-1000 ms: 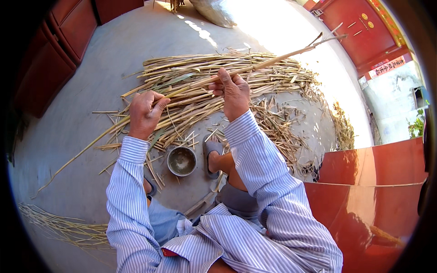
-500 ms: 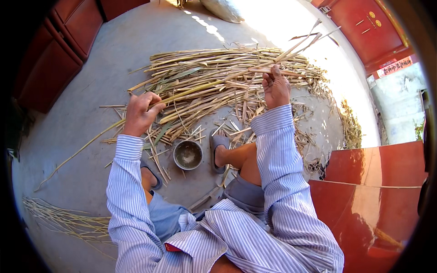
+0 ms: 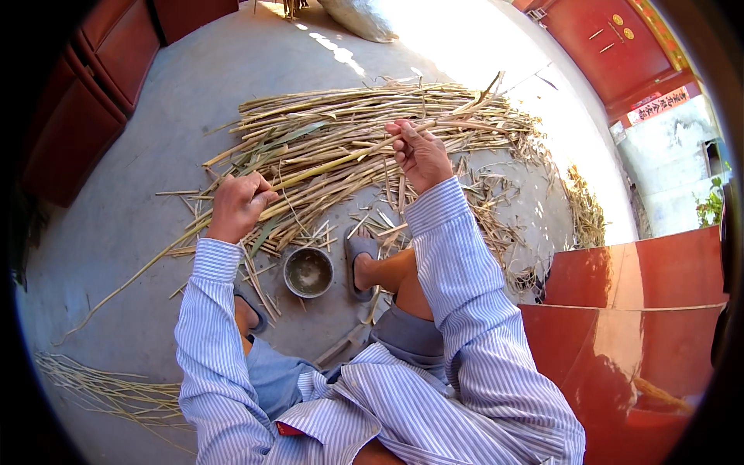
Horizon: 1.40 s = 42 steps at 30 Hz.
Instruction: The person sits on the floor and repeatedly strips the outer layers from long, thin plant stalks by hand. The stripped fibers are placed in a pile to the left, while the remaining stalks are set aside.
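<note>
A long dry stalk (image 3: 333, 163) runs across the front of me, with its thin end trailing over the floor at the lower left. My left hand (image 3: 239, 206) is closed around its lower part. Farther up, my right hand (image 3: 423, 158) pinches the same stalk between thumb and fingers. Past my right hand, the stalk's dry leafy end reaches the far right. Below both hands lies a large heap of similar dry stalks (image 3: 310, 107), with stripped leaf pieces (image 3: 484, 213) scattered on its near and right sides.
A metal bowl (image 3: 332, 275) stands on the floor between my slippered feet. Thin stalks (image 3: 116, 390) lie in a loose bunch at the lower left. Red seats (image 3: 70, 128) stand at the far left, red panels (image 3: 620, 333) at the right, and a pale sack (image 3: 360, 17) at the back.
My right hand has moved left and slightly down along the stalk, closer to my left hand. The left hand keeps its grip. The whole view has shifted slightly.
</note>
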{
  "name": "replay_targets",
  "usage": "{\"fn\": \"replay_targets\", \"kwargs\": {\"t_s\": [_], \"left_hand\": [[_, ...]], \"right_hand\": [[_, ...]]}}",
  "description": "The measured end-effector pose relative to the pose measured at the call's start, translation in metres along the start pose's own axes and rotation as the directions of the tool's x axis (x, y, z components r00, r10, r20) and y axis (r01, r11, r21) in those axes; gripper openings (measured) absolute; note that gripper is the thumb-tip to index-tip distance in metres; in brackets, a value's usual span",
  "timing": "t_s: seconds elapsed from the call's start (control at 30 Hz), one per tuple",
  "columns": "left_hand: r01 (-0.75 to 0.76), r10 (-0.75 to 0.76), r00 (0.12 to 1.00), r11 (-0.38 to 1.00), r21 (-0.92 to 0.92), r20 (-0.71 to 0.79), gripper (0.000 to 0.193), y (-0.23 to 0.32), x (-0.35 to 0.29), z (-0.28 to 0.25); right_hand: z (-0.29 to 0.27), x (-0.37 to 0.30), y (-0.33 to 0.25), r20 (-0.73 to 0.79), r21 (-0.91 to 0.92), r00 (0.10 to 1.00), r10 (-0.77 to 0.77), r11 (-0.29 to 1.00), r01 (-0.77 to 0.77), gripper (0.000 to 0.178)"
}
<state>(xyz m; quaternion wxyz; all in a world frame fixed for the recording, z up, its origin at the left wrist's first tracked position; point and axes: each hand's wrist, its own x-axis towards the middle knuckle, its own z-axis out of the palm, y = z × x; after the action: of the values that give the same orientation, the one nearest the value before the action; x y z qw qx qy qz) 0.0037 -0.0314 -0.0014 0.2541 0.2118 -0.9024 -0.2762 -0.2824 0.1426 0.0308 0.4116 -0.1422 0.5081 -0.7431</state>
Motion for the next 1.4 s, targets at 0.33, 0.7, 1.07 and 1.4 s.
{"fn": "replay_targets", "kwargs": {"t_s": [0.33,0.7,1.07,1.4], "left_hand": [[-0.064,0.089,0.987,0.980,0.187,-0.130,0.017,0.008,-0.009,-0.007],[-0.108,0.104,0.993,0.991,-0.084,-0.049,0.021,0.033,-0.006,-0.005],[0.135,-0.144,0.989,0.973,-0.187,-0.040,0.021,0.024,-0.017,-0.019],[0.137,-0.135,0.991,0.982,-0.131,0.026,0.021,0.023,-0.013,-0.012]], "right_hand": [[0.008,0.004,0.003,-0.218,-0.145,0.968,-0.121,0.985,0.090,0.026],[0.016,-0.006,0.011,-0.057,0.003,0.998,0.021,1.000,-0.020,0.023],[-0.062,0.029,-0.011,-0.120,0.202,0.991,0.052,0.979,-0.026,0.020],[0.022,0.009,0.017,0.007,-0.096,0.999,0.045,0.994,-0.044,0.020]]}}
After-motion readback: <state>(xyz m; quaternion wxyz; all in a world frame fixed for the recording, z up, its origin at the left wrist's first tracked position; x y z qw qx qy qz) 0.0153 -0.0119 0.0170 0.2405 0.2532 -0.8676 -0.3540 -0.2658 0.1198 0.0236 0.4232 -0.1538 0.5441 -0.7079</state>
